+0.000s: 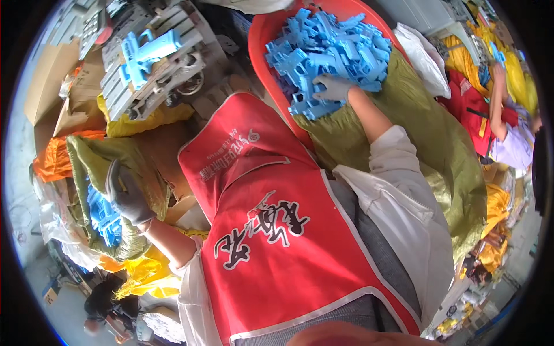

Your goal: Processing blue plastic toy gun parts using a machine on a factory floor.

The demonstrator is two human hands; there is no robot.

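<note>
My right hand (334, 88), in a grey glove, rests on a heap of light-blue plastic toy gun pieces (326, 60). Its fingers are apart among the pieces, and no piece is clearly gripped. A large red tub (261, 57) bears this heap. At the left, my left hand (128, 195), also gloved in grey, is raised beside the mouth of an olive-green sack (86, 151). Its fingers are stretched out, with nothing visible in them. More blue toy gun pieces (104, 216) lie inside that sack. A blue toy gun (144, 55) sits on a grey machine (173, 69) ahead to the left.
Olive-green sheeting (427, 132) drapes over the tub's near right side. A cardboard box (55, 81) stands far left, near yellow bags (153, 274). At the right a co-worker's arm (497, 109) reaches up beside yellow sacks. Another person (107, 303) is at lower left.
</note>
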